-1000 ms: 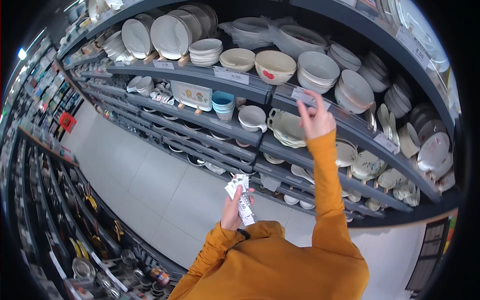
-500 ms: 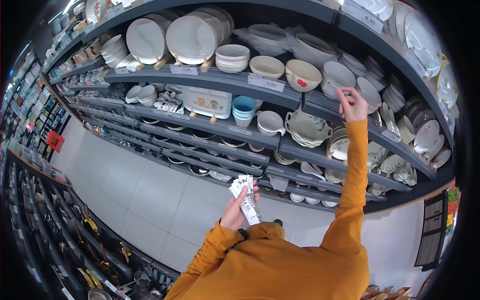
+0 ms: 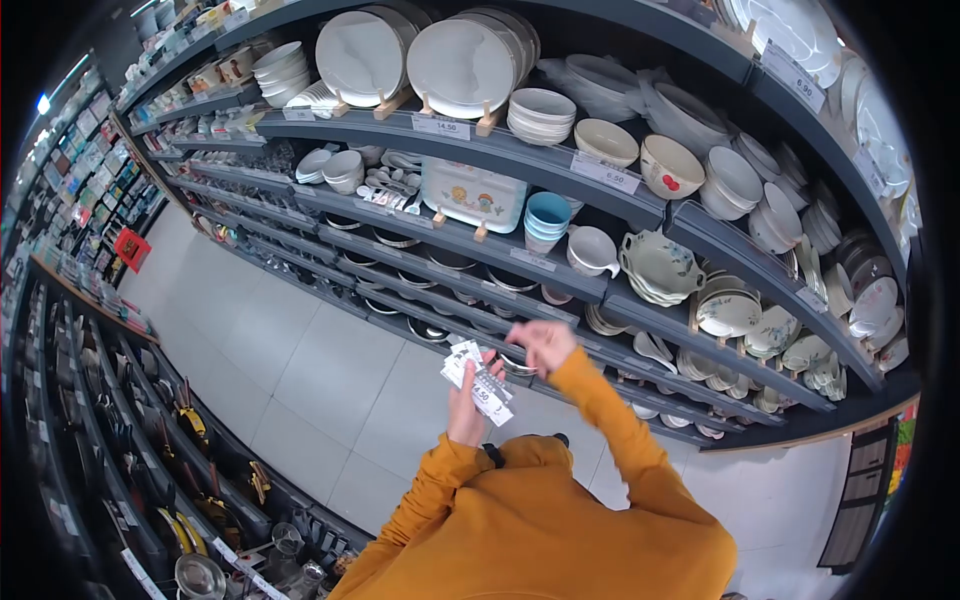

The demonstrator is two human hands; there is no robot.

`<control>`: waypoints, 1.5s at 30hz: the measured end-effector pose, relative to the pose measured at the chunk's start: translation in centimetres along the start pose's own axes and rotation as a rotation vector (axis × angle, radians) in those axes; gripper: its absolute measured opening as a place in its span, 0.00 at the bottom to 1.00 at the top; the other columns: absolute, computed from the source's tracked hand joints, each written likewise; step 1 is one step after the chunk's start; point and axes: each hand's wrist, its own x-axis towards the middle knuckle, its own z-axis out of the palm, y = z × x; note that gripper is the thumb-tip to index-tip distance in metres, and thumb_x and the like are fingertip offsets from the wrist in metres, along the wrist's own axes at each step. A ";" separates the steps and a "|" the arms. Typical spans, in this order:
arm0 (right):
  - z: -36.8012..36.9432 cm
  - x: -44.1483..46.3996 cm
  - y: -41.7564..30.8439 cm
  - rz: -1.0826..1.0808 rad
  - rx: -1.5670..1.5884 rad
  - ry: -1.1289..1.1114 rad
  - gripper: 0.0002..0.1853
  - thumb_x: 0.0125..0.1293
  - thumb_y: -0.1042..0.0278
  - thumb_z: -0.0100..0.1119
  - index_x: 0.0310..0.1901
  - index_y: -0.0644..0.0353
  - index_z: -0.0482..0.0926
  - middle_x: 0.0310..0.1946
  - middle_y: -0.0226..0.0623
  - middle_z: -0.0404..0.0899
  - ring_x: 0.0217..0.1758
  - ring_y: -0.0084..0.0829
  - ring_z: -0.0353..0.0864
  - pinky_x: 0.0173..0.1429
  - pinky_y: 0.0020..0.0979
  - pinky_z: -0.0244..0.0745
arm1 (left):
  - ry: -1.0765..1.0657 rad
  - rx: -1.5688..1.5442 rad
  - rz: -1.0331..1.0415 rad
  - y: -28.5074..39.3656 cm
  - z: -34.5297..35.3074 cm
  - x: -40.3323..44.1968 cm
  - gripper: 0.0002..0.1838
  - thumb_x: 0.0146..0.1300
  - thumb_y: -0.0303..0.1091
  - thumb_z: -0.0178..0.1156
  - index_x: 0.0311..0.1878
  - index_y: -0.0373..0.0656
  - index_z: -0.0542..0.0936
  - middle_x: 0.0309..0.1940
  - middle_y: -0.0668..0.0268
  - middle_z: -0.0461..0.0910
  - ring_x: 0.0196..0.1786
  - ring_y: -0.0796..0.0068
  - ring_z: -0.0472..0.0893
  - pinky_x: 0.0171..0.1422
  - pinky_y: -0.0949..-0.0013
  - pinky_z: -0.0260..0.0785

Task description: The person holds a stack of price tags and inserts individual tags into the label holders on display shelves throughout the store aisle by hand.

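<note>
Several white price labels [image 3: 480, 385], fanned out, are held in my left hand [image 3: 466, 405], with its thumb across them. Beside them, a little up and to the right, hovers my right hand [image 3: 545, 347], bent at the fingers and blurred; whether it pinches anything is too small to tell. Beyond my hands, the shelf carries a cream bowl with a red motif [image 3: 672, 168], white bowls [image 3: 542, 117], large white plates [image 3: 462, 68] and blue cups [image 3: 548, 213]. A price label [image 3: 604, 172] sits on the upper shelf edge.
Dark shelves [image 3: 400, 133] of crockery curve across the far side. Another rack [image 3: 130, 470] with kitchen tools runs along the left. Pale floor tiles [image 3: 300, 370] lie between them. A red object [image 3: 131, 249] stands at the far left.
My right hand has left the upper shelf edge near the bowls and come down beside the labels in my left hand. The view has shifted, so the shelves appear further right.
</note>
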 end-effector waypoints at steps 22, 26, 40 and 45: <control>4.7 4.2 5.2 -0.040 -0.029 -0.128 0.12 0.68 0.61 0.60 0.45 0.59 0.82 0.14 0.28 0.75 0.12 0.15 0.67 0.17 0.19 0.59 | 0.028 -0.107 -0.088 3.9 -6.2 3.1 0.24 0.73 0.49 0.47 0.61 0.39 0.67 0.62 0.63 0.71 0.63 0.69 0.71 0.66 0.65 0.66; 6.5 5.0 1.2 0.071 -0.105 -0.406 0.13 0.68 0.60 0.59 0.46 0.59 0.82 0.14 0.29 0.76 0.12 0.16 0.68 0.18 0.19 0.61 | 0.130 -0.032 0.041 5.5 -5.0 3.6 0.25 0.72 0.50 0.50 0.61 0.40 0.67 0.59 0.63 0.72 0.59 0.70 0.74 0.63 0.65 0.69; 2.9 19.9 -22.1 -0.620 -0.782 0.578 0.13 0.69 0.55 0.51 0.51 0.49 0.75 0.13 0.30 0.78 0.23 0.43 0.81 0.30 0.44 0.74 | 0.056 -0.010 0.052 14.0 -3.0 10.9 0.25 0.73 0.47 0.48 0.64 0.38 0.68 0.53 0.62 0.79 0.38 0.79 0.78 0.41 0.75 0.73; 4.2 17.9 -23.9 -0.719 -0.429 0.589 0.08 0.69 0.62 0.55 0.41 0.57 0.79 0.10 0.30 0.74 0.10 0.23 0.72 0.19 0.26 0.64 | 0.042 -0.087 0.058 14.9 -3.1 12.8 0.25 0.74 0.45 0.46 0.65 0.35 0.65 0.61 0.63 0.73 0.51 0.74 0.76 0.56 0.71 0.72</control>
